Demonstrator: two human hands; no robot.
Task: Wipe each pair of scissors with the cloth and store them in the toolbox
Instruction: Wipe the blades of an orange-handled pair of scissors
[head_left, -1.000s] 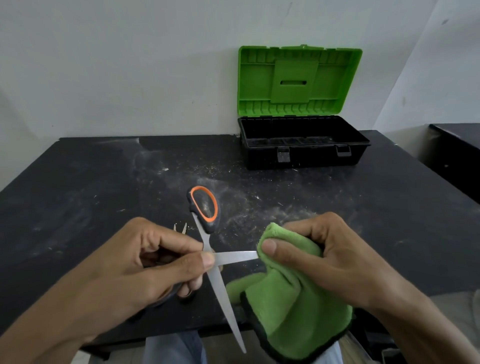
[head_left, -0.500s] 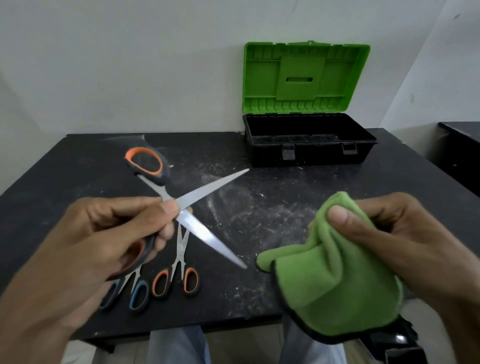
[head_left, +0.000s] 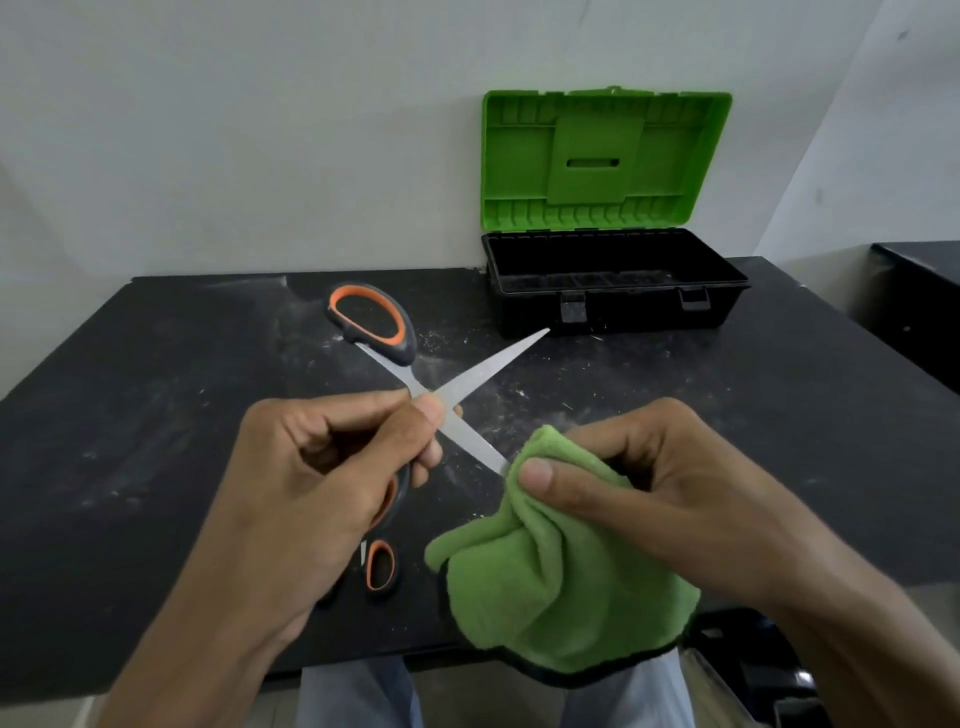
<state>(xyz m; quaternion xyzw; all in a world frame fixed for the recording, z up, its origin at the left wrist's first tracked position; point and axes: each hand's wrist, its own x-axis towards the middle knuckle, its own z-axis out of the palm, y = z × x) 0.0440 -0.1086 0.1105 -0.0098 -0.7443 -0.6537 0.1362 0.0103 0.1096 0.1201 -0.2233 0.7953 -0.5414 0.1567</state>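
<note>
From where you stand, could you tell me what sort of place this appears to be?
Probably a plain workroom or lab bench, though I cannot be sure. A scuffed, dusty black tabletop stands against a bare white wall, with an open green-lidded black plastic toolbox at its back edge.

A black table (head_left: 156, 415), dusty and scratched, stands against a plain white wall (head_left: 234, 130). At the right the wall turns a corner, where a second dark table (head_left: 919, 280) shows. Light is soft and even.

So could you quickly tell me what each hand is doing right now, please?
Left hand: closed, holding the open scissors.
Right hand: closed, holding the green cloth.
</note>
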